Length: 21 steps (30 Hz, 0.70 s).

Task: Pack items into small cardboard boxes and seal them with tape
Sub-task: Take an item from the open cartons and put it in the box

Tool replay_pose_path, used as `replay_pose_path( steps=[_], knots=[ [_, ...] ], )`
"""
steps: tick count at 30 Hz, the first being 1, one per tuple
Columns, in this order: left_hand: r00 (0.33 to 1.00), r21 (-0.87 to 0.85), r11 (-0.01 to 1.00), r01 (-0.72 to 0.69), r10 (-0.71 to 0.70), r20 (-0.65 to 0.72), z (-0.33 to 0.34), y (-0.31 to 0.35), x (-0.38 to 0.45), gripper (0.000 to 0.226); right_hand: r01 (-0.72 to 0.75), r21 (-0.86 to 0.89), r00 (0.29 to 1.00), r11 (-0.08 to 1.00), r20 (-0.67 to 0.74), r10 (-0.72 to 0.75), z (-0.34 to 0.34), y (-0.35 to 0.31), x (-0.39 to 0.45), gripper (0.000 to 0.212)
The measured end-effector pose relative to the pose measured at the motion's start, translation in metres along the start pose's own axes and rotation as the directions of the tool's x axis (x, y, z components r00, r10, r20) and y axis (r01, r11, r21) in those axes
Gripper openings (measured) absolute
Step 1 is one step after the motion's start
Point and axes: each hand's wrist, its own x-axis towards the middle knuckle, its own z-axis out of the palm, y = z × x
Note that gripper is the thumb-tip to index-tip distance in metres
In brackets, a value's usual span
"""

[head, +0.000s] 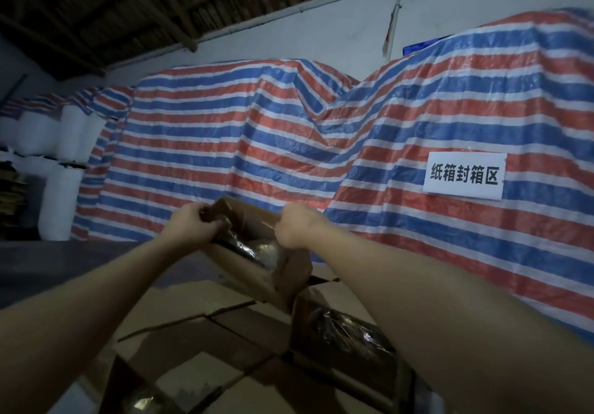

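Observation:
I hold a small brown cardboard box (257,272) up in front of me with its top open. Inside it lies a dark item wrapped in shiny clear plastic (254,248). My left hand (193,227) grips a flap at the box's upper left corner. My right hand (297,227) curls round the upper right edge of the box, where a strip of clear tape glints. Below, another open box (340,327) holds a similar plastic-wrapped dark item.
Several cardboard boxes (205,323) with shut or half-open flaps lie below my arms. Behind them rise tall stacks under a red, white and blue striped tarp (244,137) with a white paper sign (464,176). White rolls (61,188) stand at the left.

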Motion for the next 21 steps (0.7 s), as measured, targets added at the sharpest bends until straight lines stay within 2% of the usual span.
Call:
replay_pose_path(
  steps=[4,8,11,15,18,21],
  knots=[
    [0.985,-0.133,0.986,-0.104,0.120,0.120,-0.054,0.062,-0.009,0.015,-0.024,0.178,1.000,0.984,0.008,0.023,-0.065,0.005,-0.021,0.016],
    [0.964,-0.284,0.947,-0.150,0.204,0.172,-0.075,0.122,-0.040,0.022,-0.078,0.395,0.990,0.915,0.141,0.023,-0.118,0.020,-0.063,0.020],
    [0.942,-0.451,0.890,-0.068,0.206,0.264,-0.081,0.156,-0.075,0.034,-0.131,0.481,0.973,0.867,0.230,0.019,-0.138,0.039,-0.103,0.021],
    [0.870,-0.524,0.851,0.035,0.233,0.435,-0.068,0.174,-0.132,0.055,-0.252,0.530,0.928,0.810,0.369,0.048,-0.149,0.072,-0.171,0.022],
    [0.880,-0.601,0.793,0.095,0.216,0.424,-0.035,0.190,-0.184,0.036,-0.336,0.485,0.887,0.807,0.452,0.098,-0.154,0.095,-0.228,0.019],
    [0.890,-0.635,0.745,0.204,0.129,0.438,0.003,0.215,-0.231,0.039,-0.385,0.408,0.860,0.828,0.485,0.160,-0.164,0.117,-0.285,0.014]
  ],
)
